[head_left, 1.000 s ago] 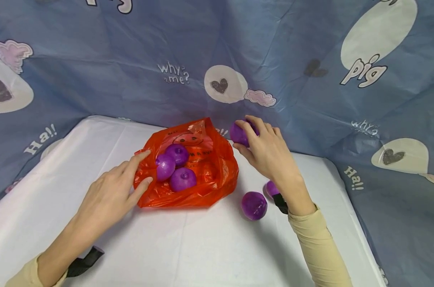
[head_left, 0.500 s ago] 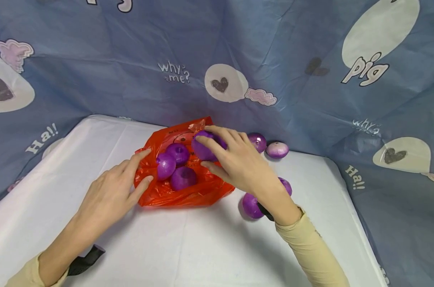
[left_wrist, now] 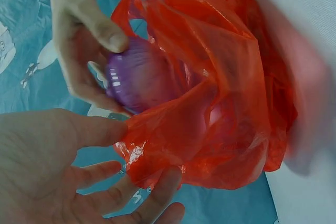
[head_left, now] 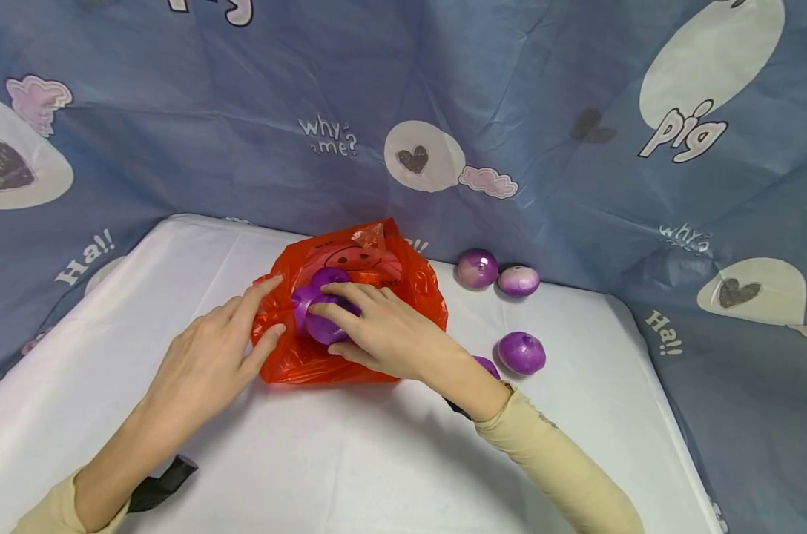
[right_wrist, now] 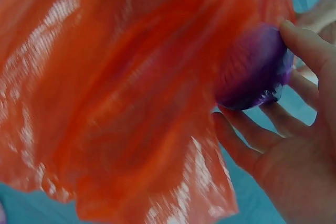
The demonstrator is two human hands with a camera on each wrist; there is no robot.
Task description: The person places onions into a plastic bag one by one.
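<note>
A red plastic bag (head_left: 420,278) lies on the white table with its mouth toward me. My left hand (head_left: 210,352) pinches the left edge of that mouth, thumb and fingers on either side of the film in the left wrist view. Inside the mouth, my right hand (head_left: 393,330) holds a red onion (head_left: 325,330) by its fingertips. The same onion (right_wrist: 257,72) shows in the right wrist view, partly behind the bag's film. Two more onions are in the bag, one at the back (head_left: 330,277) and one at the left (head_left: 301,302), both partly covered.
Right of the bag, two onions stand side by side at the back, a darker one (head_left: 477,268) and a paler one (head_left: 519,282). Nearer lies another onion (head_left: 521,353), with one (head_left: 487,366) half hidden by my right forearm. A blue printed cloth (head_left: 544,148) hangs behind the table.
My right hand has carried the onion from right of the bag leftward and down into its mouth. The onions behind that hand have come into view. My left hand stays at the bag's edge.
</note>
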